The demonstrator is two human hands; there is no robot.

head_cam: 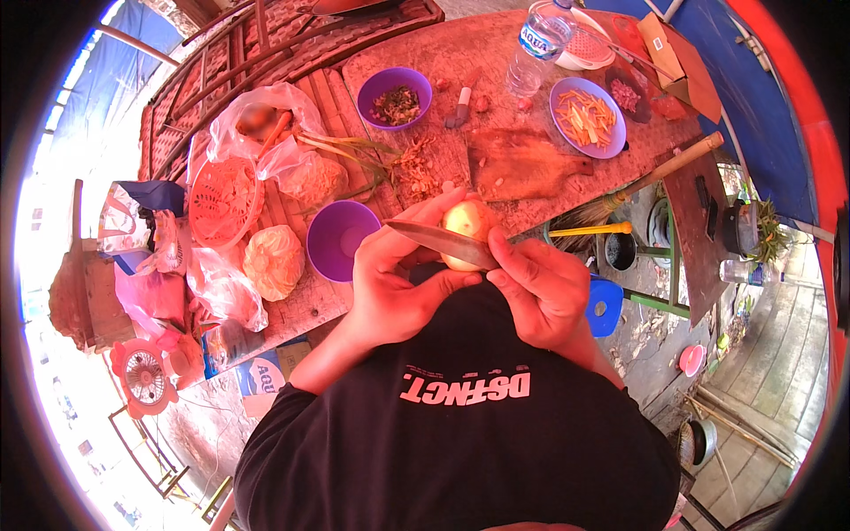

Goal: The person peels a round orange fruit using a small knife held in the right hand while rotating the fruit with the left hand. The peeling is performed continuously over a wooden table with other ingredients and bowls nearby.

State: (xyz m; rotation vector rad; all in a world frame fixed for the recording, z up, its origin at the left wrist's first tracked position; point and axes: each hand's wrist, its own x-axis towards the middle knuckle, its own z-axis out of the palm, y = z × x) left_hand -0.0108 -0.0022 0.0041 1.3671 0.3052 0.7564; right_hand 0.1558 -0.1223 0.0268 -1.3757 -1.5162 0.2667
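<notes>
My left hand [392,292] cups a round pale-yellow vegetable [467,219], possibly a potato, in front of my chest. A knife is in my right hand [544,289], which hides its handle. The knife's broad blade [441,240] lies across the vegetable, its tip pointing left over my left fingers. Just left of my left hand stands a deep purple bowl [342,239]. Beyond my hands, a wooden cutting board [521,166] lies on the table, with a heap of peelings or scraps [418,169] at its left.
A purple bowl of chopped greens [396,106], a plate of cut strips [584,119] and a water bottle [538,50] stand at the back of the table [458,40]. A second knife [463,99] lies there. Leftward are a plastic basket [226,202] and filled plastic bags [273,262].
</notes>
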